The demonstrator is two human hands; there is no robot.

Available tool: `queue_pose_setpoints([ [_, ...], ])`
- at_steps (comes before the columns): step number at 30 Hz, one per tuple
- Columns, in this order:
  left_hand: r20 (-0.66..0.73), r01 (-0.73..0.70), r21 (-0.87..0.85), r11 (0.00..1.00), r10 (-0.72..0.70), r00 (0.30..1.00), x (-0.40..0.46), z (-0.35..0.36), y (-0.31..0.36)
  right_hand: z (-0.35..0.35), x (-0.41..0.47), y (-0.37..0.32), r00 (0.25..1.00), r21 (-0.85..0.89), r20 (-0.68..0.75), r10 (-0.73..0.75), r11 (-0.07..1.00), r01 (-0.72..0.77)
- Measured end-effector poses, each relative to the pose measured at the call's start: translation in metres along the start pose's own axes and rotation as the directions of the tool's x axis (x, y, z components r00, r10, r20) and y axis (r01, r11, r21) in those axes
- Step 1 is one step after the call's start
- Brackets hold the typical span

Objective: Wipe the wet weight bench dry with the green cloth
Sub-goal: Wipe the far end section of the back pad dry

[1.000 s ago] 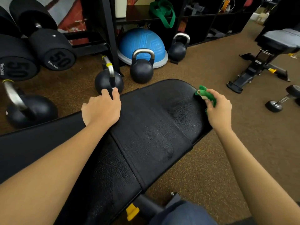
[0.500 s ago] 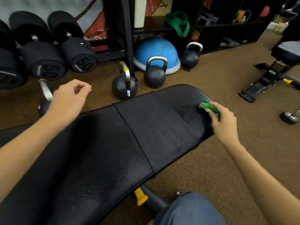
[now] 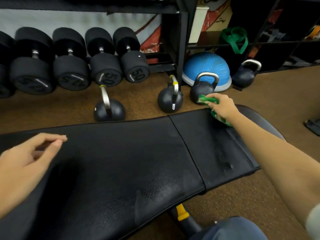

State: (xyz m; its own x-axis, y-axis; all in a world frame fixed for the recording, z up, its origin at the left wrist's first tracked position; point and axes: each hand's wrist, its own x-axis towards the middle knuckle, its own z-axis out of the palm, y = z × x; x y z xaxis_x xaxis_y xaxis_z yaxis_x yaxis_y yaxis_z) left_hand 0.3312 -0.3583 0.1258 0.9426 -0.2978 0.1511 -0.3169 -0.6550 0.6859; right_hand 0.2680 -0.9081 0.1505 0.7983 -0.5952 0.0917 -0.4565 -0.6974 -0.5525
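The black padded weight bench (image 3: 121, 161) runs across the view from lower left to right, with a seam between its long pad and the shorter seat pad. Wet sheen shows on the near part of the long pad. My right hand (image 3: 222, 106) grips the bunched green cloth (image 3: 207, 99) at the far edge of the seat pad, cloth sticking out ahead of and beneath the fingers. My left hand (image 3: 29, 158) hovers blurred over the left end of the bench, fingers loosely curled, holding nothing.
Three black kettlebells (image 3: 170, 99) stand on the brown floor just beyond the bench, a fourth farther right. A blue half-dome balance trainer (image 3: 207, 66) and a rack of black dumbbells (image 3: 103, 70) lie behind. A yellow lever (image 3: 181, 212) sits under the bench; my knee (image 3: 233, 229) is at the bottom.
My right hand has carried the green cloth from the right end of the seat pad to its far edge. My left hand has lifted off the bench and drawn back to the left.
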Motion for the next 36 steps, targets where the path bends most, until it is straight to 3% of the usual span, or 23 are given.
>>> queue_pose_setpoints([
  [6,-0.037,0.023,-0.104,0.994,-0.027,0.999,-0.048,0.004,0.055,0.03,-0.028,-0.056,0.986,-0.028,0.096,-0.135,0.99,0.138],
  [11,0.035,-0.006,-0.109,0.994,0.01,0.999,-0.086,0.017,0.086,0.061,-0.075,-0.092,0.938,0.071,0.088,-0.334,0.942,0.329],
  [20,-0.001,-0.085,-0.102,0.991,0.086,0.996,-0.134,0.017,0.089,0.056,-0.187,-0.098,0.854,0.166,0.183,-0.486,0.872,0.461],
  [24,-0.056,-0.088,-0.095,0.992,0.082,0.995,-0.151,0.008,0.081,0.067,-0.265,-0.113,0.805,0.244,0.132,-0.578,0.806,0.539],
  [27,-0.103,-0.099,-0.083,0.992,0.09,0.991,-0.163,0.004,0.078,0.077,-0.323,-0.137,0.771,0.367,0.144,-0.621,0.757,0.541],
  [30,-0.17,-0.094,-0.062,0.994,0.082,0.982,-0.176,-0.001,0.076,0.076,-0.35,-0.155,0.737,0.502,0.288,-0.611,0.752,0.428],
  [32,-0.228,-0.092,-0.053,0.994,0.077,0.971,-0.184,-0.006,0.072,0.067,-0.344,-0.153,0.795,0.529,0.243,-0.556,0.763,0.373],
  [34,-0.293,-0.076,-0.051,0.996,0.058,0.954,-0.191,-0.011,0.065,0.055,-0.323,-0.133,0.914,0.48,0.047,-0.403,0.812,0.333],
  [36,-0.341,-0.03,-0.057,0.998,0.009,0.94,-0.198,-0.015,0.056,0.045,-0.299,-0.102,0.972,0.368,-0.112,-0.207,0.9,0.234],
])
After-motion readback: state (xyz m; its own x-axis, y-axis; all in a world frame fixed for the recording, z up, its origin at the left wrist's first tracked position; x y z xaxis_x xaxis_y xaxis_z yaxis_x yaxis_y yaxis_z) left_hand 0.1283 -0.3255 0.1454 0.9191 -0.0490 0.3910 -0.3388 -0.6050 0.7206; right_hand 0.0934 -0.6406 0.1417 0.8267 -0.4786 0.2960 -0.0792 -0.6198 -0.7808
